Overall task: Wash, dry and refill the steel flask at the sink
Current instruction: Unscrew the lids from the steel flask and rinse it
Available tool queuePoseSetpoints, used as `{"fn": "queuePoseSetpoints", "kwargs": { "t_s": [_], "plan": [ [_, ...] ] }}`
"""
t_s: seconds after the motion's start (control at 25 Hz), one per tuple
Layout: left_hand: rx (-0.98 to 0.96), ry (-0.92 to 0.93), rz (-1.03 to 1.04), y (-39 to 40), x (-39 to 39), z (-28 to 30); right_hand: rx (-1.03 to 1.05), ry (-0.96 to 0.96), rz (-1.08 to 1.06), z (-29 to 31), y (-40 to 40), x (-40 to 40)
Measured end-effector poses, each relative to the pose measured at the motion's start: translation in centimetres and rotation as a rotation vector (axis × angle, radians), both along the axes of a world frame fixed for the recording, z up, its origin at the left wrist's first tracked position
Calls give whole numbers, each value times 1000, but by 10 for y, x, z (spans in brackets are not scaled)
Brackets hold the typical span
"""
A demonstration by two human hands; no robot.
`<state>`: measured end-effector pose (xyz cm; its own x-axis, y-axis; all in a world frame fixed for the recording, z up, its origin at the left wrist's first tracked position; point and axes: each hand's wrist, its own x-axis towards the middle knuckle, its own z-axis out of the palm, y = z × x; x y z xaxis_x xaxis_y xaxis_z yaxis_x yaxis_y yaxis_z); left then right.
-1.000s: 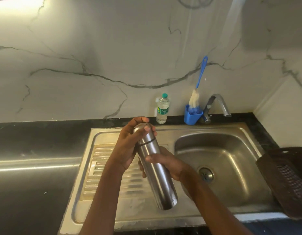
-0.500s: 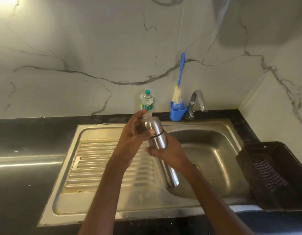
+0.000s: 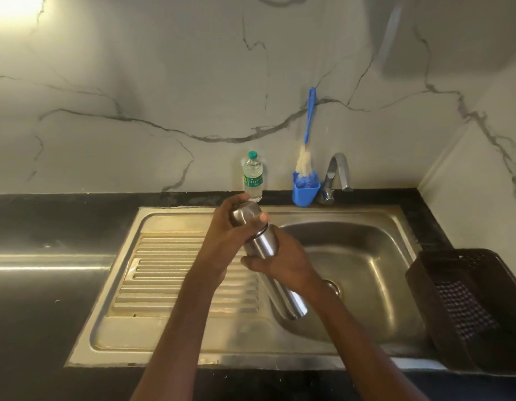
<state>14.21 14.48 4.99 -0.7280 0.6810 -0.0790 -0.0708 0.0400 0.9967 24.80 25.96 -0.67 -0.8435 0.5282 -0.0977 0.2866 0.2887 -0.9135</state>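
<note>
A tall steel flask [image 3: 262,244] hangs tilted over the edge between the draining board and the sink basin [image 3: 366,256], cap end up and away from me. My left hand [image 3: 228,233] grips the steel cap [image 3: 245,214] at the top, fingers and thumb curled round it. My right hand [image 3: 283,261] grips the flask's body at its middle, hiding that part. The flask's base [image 3: 294,308] shows below my right wrist.
A clear plastic water bottle [image 3: 253,178] with a green cap stands at the back of the counter. Beside it a blue cup [image 3: 305,192] holds a blue-handled bottle brush [image 3: 309,125]. The tap [image 3: 338,172] is to its right. A dark plastic basket [image 3: 465,308] sits at the right.
The flask and both hands have moved away from me, from over the draining board toward the basin. My right hand slid up the body; my left hand now wraps the cap.
</note>
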Motion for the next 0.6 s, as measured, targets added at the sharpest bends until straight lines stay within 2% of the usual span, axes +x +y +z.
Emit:
{"fn": "queuePoseSetpoints", "kwargs": {
  "t_s": [0.12, 0.24, 0.32, 0.4, 0.6],
  "plan": [
    [143, -162, -134, -5, 0, -6, -44, 17, 2, -1, 1, 2],
    [183, -60, 121, -5, 0, -6, -32, 4, 13, -2, 1, 5],
    [263, -99, 297, -8, 0, -7, -9, -2, 20, -6, -3, 7],
    [286, -147, 371, -20, -7, -16, -23, 2, 19, -11, -6, 9],
    [226, -479, 480, -76, -24, -67, -39, -16, 48, -23, -23, -5]
  ]
}}
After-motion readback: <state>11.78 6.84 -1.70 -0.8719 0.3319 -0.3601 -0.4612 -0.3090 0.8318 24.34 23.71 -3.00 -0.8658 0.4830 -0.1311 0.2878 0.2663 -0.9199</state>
